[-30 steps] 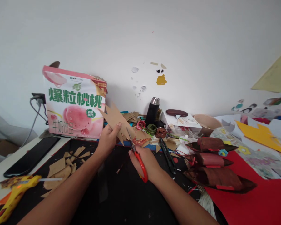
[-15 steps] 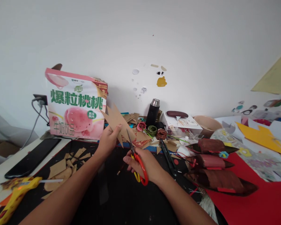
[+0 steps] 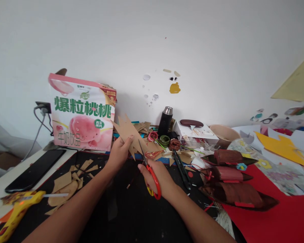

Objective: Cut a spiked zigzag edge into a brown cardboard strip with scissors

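My left hand (image 3: 121, 151) pinches a piece of brown cardboard (image 3: 128, 130) cut with pointed ends, its thumb lying on the near face. In my right hand (image 3: 158, 175) is a pair of scissors (image 3: 155, 180) with red and yellow handles, fingers wrapped through the loops. The scissor blades point up and to the left, meeting the cardboard's right edge. How deep the blades sit in the card I cannot tell. Behind the held piece lie more cardboard scraps (image 3: 153, 147) and several open paint jars, among them a green one (image 3: 164, 140).
Cardboard offcuts (image 3: 64, 185), a yellow glue gun (image 3: 22, 202) and a black phone (image 3: 35, 170) lie at left, before a pink drink carton (image 3: 82, 114). A black utility knife (image 3: 181, 168) is right of my hand. Brown model boats (image 3: 240, 195) rest on red paper (image 3: 281, 216). Behind stands a black thermos (image 3: 165, 123).
The cardboard and my left hand have shifted slightly to the right. My right hand's fingers have drawn the scissor handles closer together, and the blades look more closed.
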{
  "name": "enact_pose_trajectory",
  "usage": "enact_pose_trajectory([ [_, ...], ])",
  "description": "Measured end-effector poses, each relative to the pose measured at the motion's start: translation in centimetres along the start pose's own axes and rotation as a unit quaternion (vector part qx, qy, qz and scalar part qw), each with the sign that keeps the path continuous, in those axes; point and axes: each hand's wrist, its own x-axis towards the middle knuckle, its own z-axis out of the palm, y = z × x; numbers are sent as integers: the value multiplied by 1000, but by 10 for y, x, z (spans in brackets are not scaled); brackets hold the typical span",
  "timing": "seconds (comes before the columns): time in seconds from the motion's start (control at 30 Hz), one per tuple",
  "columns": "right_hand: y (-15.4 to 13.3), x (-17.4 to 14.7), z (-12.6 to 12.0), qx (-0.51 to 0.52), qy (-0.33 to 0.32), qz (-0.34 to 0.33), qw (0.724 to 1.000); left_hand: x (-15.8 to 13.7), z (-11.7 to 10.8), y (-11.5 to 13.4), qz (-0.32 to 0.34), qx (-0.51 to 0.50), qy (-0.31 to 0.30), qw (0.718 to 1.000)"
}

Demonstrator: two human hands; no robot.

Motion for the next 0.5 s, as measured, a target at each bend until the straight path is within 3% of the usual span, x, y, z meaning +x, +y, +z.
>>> enact_pose_trajectory([
  [0.5,7,8,6,-91,54,-56,993,-1,4,2,-22,-41,-4,999],
])
